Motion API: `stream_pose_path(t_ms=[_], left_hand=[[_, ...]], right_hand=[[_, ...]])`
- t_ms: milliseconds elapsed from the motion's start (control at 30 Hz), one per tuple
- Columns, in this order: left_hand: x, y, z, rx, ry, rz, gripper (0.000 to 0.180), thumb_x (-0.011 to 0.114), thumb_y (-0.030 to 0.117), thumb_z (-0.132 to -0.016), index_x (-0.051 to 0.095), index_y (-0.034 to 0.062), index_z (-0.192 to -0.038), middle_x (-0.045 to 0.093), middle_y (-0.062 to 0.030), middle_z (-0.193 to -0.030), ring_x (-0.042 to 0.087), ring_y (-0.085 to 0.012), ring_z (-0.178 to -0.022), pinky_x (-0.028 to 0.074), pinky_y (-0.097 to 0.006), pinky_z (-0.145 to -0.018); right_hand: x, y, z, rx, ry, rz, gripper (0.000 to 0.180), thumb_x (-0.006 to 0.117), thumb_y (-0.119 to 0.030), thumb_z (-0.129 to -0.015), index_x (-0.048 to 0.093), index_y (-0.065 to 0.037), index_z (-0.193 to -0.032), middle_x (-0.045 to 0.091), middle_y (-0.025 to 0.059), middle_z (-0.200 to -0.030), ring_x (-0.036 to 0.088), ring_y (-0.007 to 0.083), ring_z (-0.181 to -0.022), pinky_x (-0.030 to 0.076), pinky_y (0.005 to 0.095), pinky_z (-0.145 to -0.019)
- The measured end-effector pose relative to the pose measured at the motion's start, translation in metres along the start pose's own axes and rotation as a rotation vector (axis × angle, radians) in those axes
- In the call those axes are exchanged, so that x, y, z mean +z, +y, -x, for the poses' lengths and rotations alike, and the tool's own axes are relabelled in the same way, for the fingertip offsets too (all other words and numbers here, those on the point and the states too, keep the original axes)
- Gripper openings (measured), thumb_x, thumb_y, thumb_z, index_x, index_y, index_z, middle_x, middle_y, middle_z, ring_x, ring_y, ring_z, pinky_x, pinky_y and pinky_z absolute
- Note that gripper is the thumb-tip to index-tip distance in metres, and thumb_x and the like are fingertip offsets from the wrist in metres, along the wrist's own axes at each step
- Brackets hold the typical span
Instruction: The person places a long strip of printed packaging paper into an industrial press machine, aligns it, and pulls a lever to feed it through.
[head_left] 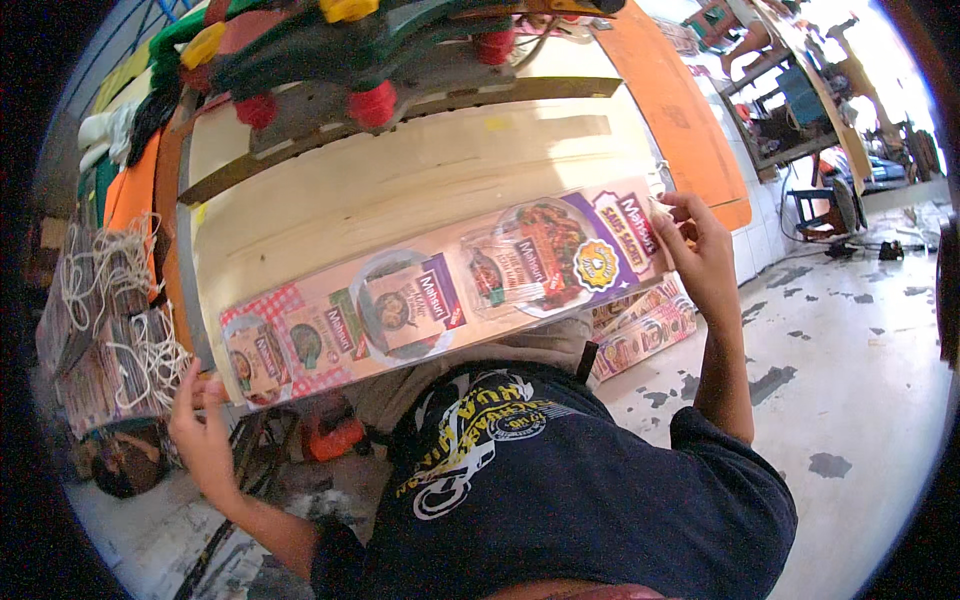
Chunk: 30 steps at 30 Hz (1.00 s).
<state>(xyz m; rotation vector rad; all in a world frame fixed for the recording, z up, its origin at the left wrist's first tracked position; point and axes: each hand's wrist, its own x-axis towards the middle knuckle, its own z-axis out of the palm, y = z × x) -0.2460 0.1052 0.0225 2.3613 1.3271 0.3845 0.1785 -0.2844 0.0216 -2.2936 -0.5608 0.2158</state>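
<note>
A long printed plastic banner (460,290) with food pictures, in pink, red and purple, lies slantwise across the near side of a cream work table (390,160). Its right end is farther from me than its left. My right hand (700,250) pinches the banner's right end between thumb and fingers. At the lower left corner, my left hand (203,430) has its fingers bent round the edge; the exact hold is partly hidden. The sheet looks stretched nearly flat between both hands.
A dark green machine with red knobs (370,103) spans the table's far side. Orange boards (685,130) flank the table. White cords (150,360) lie over stacked bundles at left. More printed sheets (645,335) rest below the banner's right end. Tools and furniture stand at far right.
</note>
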Motion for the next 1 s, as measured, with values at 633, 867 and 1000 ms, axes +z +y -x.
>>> stream_pose_path(t_ms=[633, 867, 1000], left_hand=[[0.022, 0.030, -0.024, -0.056, -0.200, 0.128, 0.033, 0.070, 0.027, -0.094, 0.065, -0.0041, -0.103, 0.065, -0.0095, -0.083, 0.063, -0.0155, -0.073, 0.050, -0.032, -0.069], [0.029, 0.017, -0.025, -0.050, -0.079, 0.076, 0.029, 0.071, 0.023, -0.091, 0.067, -0.0046, -0.100, 0.067, -0.0171, -0.085, 0.065, -0.0256, -0.074, 0.050, -0.035, -0.071], [0.024, 0.015, -0.027, 0.056, 0.197, 0.025, 0.038, 0.071, 0.028, -0.091, 0.067, -0.0007, -0.116, 0.069, -0.0166, -0.093, 0.066, -0.0271, -0.084, 0.051, -0.037, -0.079]], right_hand=[[0.005, -0.008, 0.010, 0.043, -0.175, 0.162, 0.035, 0.069, -0.028, -0.093, 0.063, 0.005, -0.082, 0.058, 0.0177, -0.065, 0.058, 0.0272, -0.060, 0.044, 0.0394, -0.059], [0.001, -0.010, 0.005, -0.068, -0.173, 0.274, 0.036, 0.068, -0.027, -0.094, 0.064, 0.006, -0.082, 0.059, 0.0126, -0.065, 0.051, 0.0190, -0.059, 0.043, 0.0333, -0.059], [-0.001, 0.017, -0.012, 0.144, -0.197, -0.054, 0.024, 0.060, -0.021, -0.100, 0.073, -0.003, -0.094, 0.073, 0.0071, -0.082, 0.069, 0.0118, -0.084, 0.057, 0.0290, -0.075]])
